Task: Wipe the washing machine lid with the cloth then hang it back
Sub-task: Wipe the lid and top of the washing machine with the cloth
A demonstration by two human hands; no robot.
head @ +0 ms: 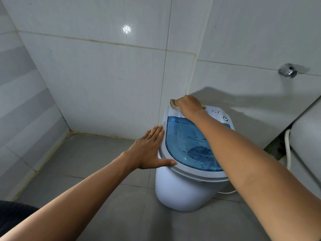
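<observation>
A small white washing machine (180, 190) stands on the grey floor in the corner of a tiled room. Its see-through blue lid (185, 141) is speckled with dark spots. My right hand (188, 105) presses a beige cloth (173, 104) onto the white panel at the lid's far left end; most of the cloth is hidden under the hand. My left hand (150, 150) lies flat and open against the machine's left rim, thumb on the front edge. My right forearm crosses over the lid's right half.
White tiled walls close in behind and to the left. A chrome tap (288, 70) sticks out of the right wall. A white appliance (305, 146) with a white hose (288, 150) stands at the right. A control knob (225, 118) sits on the machine's back panel.
</observation>
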